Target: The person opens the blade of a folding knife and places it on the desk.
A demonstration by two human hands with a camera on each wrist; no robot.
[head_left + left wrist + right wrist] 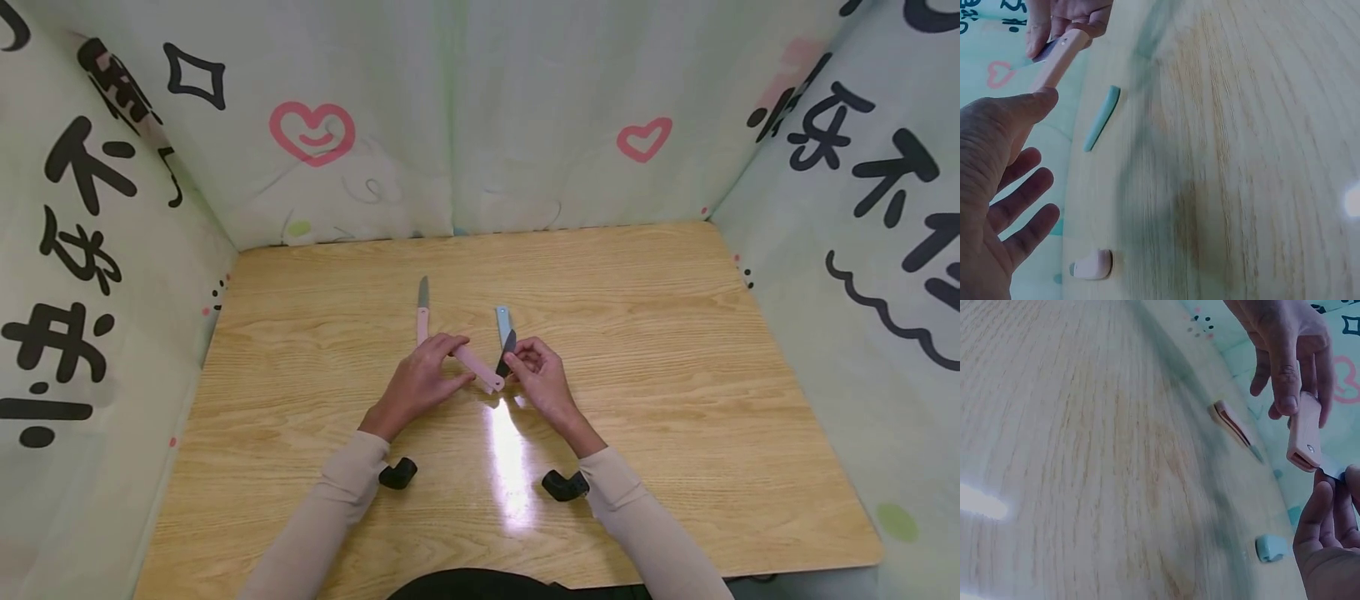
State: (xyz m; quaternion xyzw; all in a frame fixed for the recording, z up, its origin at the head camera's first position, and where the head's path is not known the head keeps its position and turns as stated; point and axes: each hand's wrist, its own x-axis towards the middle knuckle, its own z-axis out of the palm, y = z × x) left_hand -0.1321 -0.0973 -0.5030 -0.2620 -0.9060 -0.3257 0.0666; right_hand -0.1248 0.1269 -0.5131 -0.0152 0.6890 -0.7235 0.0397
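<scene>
Between both hands is a folding knife with a pink handle [478,367] and a dark blade [507,353] swung partly out. My left hand [422,379] pinches the handle between thumb and fingers; in the left wrist view its other fingers are spread. With thumb and fingertips, my right hand [546,382] pinches the blade near the pivot end. The handle's slot shows in the right wrist view. Beyond the left hand lies a second pink folding knife [1234,426], its blade pointing away. A light blue folding knife [1102,119] lies on the table behind the held one.
The wooden table [300,308] is bordered by pale curtains [480,117] with drawn hearts and black lettering at the back and sides. Bright light reflects off the tabletop in front of the hands. Black wrist devices [564,485] sit by both sleeves.
</scene>
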